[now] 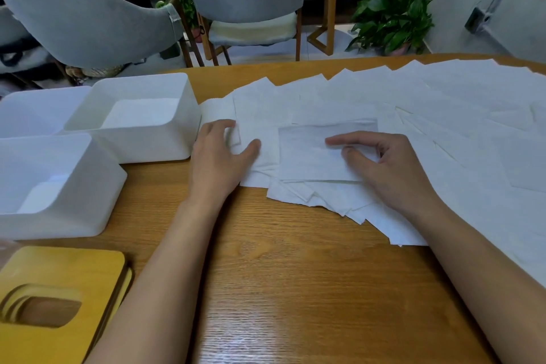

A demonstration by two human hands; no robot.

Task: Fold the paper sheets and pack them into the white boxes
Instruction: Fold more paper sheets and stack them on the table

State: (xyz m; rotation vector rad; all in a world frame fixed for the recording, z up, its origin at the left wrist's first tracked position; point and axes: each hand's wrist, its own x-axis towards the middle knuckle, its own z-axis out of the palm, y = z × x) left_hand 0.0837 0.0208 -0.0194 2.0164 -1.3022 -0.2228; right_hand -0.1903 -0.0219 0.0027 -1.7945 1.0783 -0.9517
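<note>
Under the right hand [393, 168], the index finger [351, 141] lay straight across the folded sheet [307, 156], thumb flat beside it, other fingers loosely curled. Pressing, not gripping, as far as I could read it. Left hand [218, 154]: thumb spread onto paper, fingers curled at the edge of a small flap. Couldn't tell from the feed whether they nipped it or just rested there. Folded sheet sat on top of the paper sheets [428, 103], which fanned in overlapping layers from mid-table [295, 289] out to the right edge. Three white boxes [153, 154] stood left of the pile, open-topped, the closest just beside the left fingers. Pale patches on their floors could have been packed paper; couldn't confirm. Stack of wooden lids [59, 272] at the near-left corner. My read on handling: thin tissue-like stock, near weightless, limp, easy to tear or crease, layers likely to drag each other along. I'd pin the pile with one palm, take the folded piece by its two short edges in a flat pinch, lift rather than slide, and lower it level into a box.
</note>
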